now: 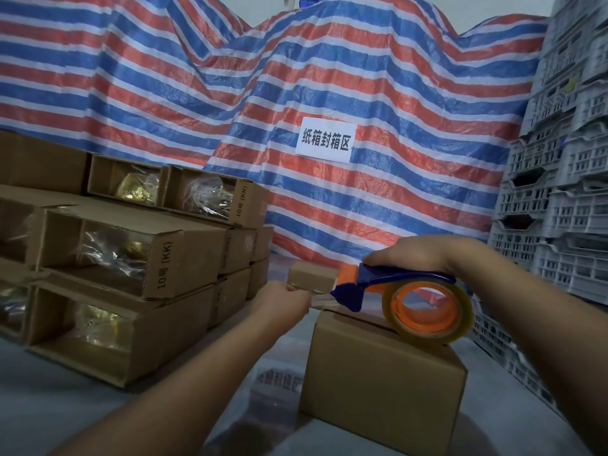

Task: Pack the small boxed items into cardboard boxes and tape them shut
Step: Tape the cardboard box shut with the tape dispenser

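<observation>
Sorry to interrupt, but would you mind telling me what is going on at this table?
A person is taping a cardboard box shut. The right hand grips a blue tape dispenser resting on the box top, while the left hand pinches the free end of the tape. Open boxes holding wrapped gold items are stacked to the left.

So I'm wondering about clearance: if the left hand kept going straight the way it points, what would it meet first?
Probably the small cardboard box just beyond the left hand, which pinches the tape end. Depth is unclear, so it might pass just beside it.
</observation>
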